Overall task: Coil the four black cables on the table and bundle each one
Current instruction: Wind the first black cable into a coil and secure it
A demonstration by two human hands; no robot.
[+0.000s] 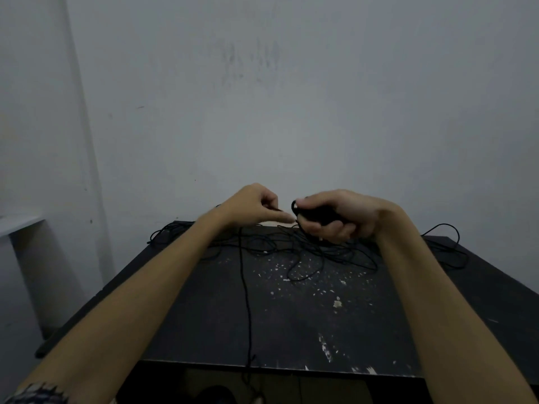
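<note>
Both hands are raised above the far part of the black table (291, 322). My right hand (335, 217) grips a small coil of black cable (318, 212), with a loop poking out past the thumb. My left hand (256, 204) pinches a thin strand of the same cable just left of the coil. One black strand (244, 287) hangs from the left hand down across the table and over its front edge. A tangle of loose black cables (320, 252) lies on the table under the hands.
A pale wall stands right behind the table. Cable loops (446, 243) reach past the table's far right corner and others (166, 231) its far left corner. The tabletop is scuffed with white flecks. A pale ledge (20, 223) is at the left.
</note>
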